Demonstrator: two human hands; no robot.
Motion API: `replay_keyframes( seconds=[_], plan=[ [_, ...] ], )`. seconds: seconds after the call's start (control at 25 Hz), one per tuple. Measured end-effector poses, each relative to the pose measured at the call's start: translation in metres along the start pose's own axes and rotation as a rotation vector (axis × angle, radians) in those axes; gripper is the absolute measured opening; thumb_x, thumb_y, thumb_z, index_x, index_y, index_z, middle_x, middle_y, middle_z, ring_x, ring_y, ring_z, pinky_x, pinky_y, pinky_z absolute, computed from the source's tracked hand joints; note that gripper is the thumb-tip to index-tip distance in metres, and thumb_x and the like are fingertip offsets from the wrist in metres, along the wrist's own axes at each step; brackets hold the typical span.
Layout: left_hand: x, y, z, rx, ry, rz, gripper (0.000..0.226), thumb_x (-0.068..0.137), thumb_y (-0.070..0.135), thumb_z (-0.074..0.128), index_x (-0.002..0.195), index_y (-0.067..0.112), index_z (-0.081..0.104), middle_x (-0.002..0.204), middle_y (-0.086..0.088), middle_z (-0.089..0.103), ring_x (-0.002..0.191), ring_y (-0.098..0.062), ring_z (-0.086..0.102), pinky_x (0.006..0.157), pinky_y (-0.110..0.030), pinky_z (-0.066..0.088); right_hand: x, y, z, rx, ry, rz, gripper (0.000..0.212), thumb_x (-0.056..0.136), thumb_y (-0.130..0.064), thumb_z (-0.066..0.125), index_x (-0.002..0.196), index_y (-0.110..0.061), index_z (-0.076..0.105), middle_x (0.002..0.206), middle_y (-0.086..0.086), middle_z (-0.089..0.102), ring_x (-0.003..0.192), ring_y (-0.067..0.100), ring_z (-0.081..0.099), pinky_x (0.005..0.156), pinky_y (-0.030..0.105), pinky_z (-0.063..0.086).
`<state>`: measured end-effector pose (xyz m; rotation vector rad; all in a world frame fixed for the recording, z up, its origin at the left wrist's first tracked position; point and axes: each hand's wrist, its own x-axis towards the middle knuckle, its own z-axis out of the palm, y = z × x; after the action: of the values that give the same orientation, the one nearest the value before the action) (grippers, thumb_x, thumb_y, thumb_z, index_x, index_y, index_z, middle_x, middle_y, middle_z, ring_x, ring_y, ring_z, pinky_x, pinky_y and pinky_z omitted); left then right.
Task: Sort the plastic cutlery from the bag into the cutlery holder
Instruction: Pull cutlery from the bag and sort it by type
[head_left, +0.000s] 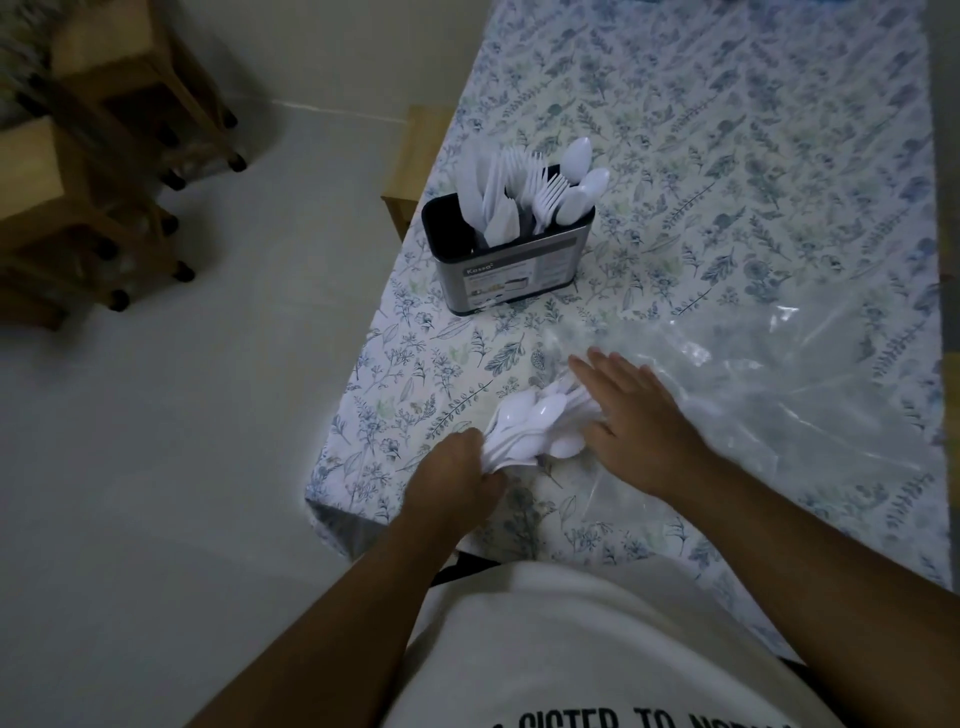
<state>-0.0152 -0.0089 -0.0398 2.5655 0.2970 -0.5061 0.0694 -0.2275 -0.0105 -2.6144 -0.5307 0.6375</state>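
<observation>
White plastic spoons (540, 426) lie bunched between both hands; the left hand (457, 480) grips their handles, the right hand (631, 421) rests flat and open on the clear bag (779, 384). Slick, loosely bundled, some could slip out while carried to the holder (511, 260) ahead.

your left hand (457, 467) hides the spoon (535, 421) handles it holds; the bag (753, 395) runs off the right edge, and your shirt lettering (644, 719) is cut off below.
</observation>
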Motion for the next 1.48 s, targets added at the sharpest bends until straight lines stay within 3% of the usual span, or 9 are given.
replay_keyframes(
  seconds=[0.28, 0.44, 0.52, 0.64, 0.84, 0.92, 1.04, 1.24, 1.48],
  plan=[
    [-0.009, -0.009, -0.005, -0.154, 0.130, -0.225, 0.016, 0.088, 0.031, 0.060, 0.091, 0.017, 0.053, 0.081, 0.000, 0.059, 0.068, -0.018, 0.057, 0.055, -0.027, 0.041, 0.003, 0.018, -0.007, 0.087, 0.044, 0.176, 0.081, 0.091, -0.007, 0.057, 0.161, -0.024, 0.020, 0.171, 0.004, 0.013, 0.156, 0.028, 0.013, 0.126, 0.050, 0.017],
    [0.002, 0.009, -0.004, -0.017, 0.221, -0.231, 0.029, 0.089, 0.043, 0.059, 0.095, 0.015, 0.055, 0.081, 0.002, 0.059, 0.071, -0.018, 0.056, 0.065, -0.030, 0.043, -0.007, 0.011, -0.001, 0.191, 0.063, 0.160, 0.084, 0.091, -0.005, 0.059, 0.161, -0.028, 0.021, 0.171, -0.001, 0.011, 0.155, 0.028, 0.014, 0.124, 0.050, 0.023],
    [0.010, 0.017, -0.003, -0.137, 0.236, -0.193, 0.036, 0.088, 0.036, 0.063, 0.111, 0.010, 0.055, 0.098, -0.004, 0.059, 0.085, -0.017, 0.054, 0.066, -0.029, 0.043, -0.008, 0.008, 0.000, 0.260, 0.073, 0.160, 0.083, 0.091, -0.003, 0.059, 0.161, -0.030, 0.022, 0.171, -0.003, 0.011, 0.155, 0.027, 0.013, 0.123, 0.048, 0.025],
    [0.018, 0.029, 0.003, -0.172, 0.220, -0.147, 0.069, 0.087, 0.032, 0.065, 0.145, 0.009, 0.036, 0.131, -0.011, 0.046, 0.117, -0.023, 0.044, 0.091, -0.035, 0.043, -0.011, 0.005, 0.001, 0.317, 0.095, 0.170, 0.082, 0.092, -0.001, 0.058, 0.160, -0.031, 0.024, 0.170, -0.004, 0.010, 0.155, 0.023, 0.011, 0.119, 0.036, 0.023],
    [0.014, 0.034, 0.014, -0.051, 0.234, -0.026, 0.082, 0.090, 0.042, 0.060, 0.157, 0.019, 0.018, 0.161, -0.013, 0.020, 0.149, -0.033, 0.021, 0.117, -0.055, 0.023, -0.015, 0.010, 0.003, 0.405, 0.153, 0.229, 0.080, 0.090, 0.004, 0.058, 0.159, -0.025, 0.030, 0.164, 0.004, 0.023, 0.150, 0.018, 0.024, 0.104, 0.018, 0.024],
    [0.008, 0.032, 0.019, 0.038, 0.259, 0.139, 0.070, 0.091, 0.038, 0.059, 0.152, 0.021, 0.030, 0.156, -0.013, 0.031, 0.145, -0.033, 0.028, 0.116, -0.054, 0.028, -0.016, 0.013, 0.002, 0.434, 0.177, 0.230, 0.077, 0.090, 0.007, 0.056, 0.158, -0.021, 0.033, 0.158, 0.005, 0.032, 0.144, 0.018, 0.034, 0.104, 0.018, 0.028],
    [0.011, 0.043, 0.025, 0.126, 0.287, 0.322, 0.052, 0.083, 0.034, 0.064, 0.131, 0.019, 0.052, 0.128, -0.006, 0.054, 0.116, -0.028, 0.050, 0.097, -0.045, 0.046, -0.021, 0.016, -0.001, 0.478, 0.209, 0.222, 0.076, 0.090, 0.011, 0.051, 0.156, -0.024, 0.037, 0.150, 0.003, 0.039, 0.137, 0.014, 0.040, 0.106, 0.021, 0.031],
    [0.027, 0.058, 0.026, 0.191, 0.236, 0.308, 0.064, 0.077, 0.042, 0.070, 0.133, 0.014, 0.052, 0.116, -0.007, 0.060, 0.099, -0.027, 0.060, 0.077, -0.040, 0.053, -0.033, 0.021, -0.003, 0.451, 0.228, 0.198, 0.074, 0.088, 0.014, 0.047, 0.151, -0.025, 0.045, 0.148, 0.001, 0.042, 0.134, 0.009, 0.040, 0.107, 0.018, 0.029],
    [0.048, 0.084, 0.011, 0.173, -0.050, 0.198, 0.064, 0.076, 0.039, 0.077, 0.129, 0.014, 0.051, 0.122, -0.007, 0.053, 0.108, -0.027, 0.060, 0.084, -0.041, 0.055, -0.036, 0.023, -0.002, 0.468, 0.226, 0.175, 0.072, 0.089, 0.013, 0.047, 0.150, -0.026, 0.047, 0.150, -0.002, 0.042, 0.129, -0.002, 0.035, 0.104, 0.008, 0.030]
  ],
)
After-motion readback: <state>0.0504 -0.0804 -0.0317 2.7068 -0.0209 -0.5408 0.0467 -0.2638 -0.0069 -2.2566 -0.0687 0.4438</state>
